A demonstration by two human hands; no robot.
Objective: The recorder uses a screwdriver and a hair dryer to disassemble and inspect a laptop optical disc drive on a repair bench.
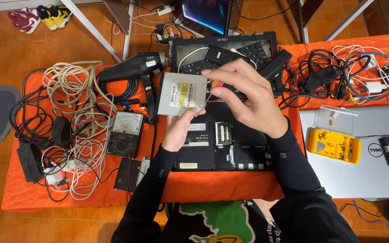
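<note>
The left hand (179, 128) is closed on the lower edge of a flat grey optical drive (181, 94), lifted above the opened black laptop base (223, 139), seemingly so its side can be reached. The right hand (244, 92) is pinched tight around a small red-handled screwdriver (213, 90), its tip set at the drive's edge. Farther off, an analogue multimeter (124, 130), a black heat gun (133, 69) and tangled cables (75, 112) are spread across the orange cloth (221, 186); tiled floor and shoes (39, 17) are seen beyond.
</note>
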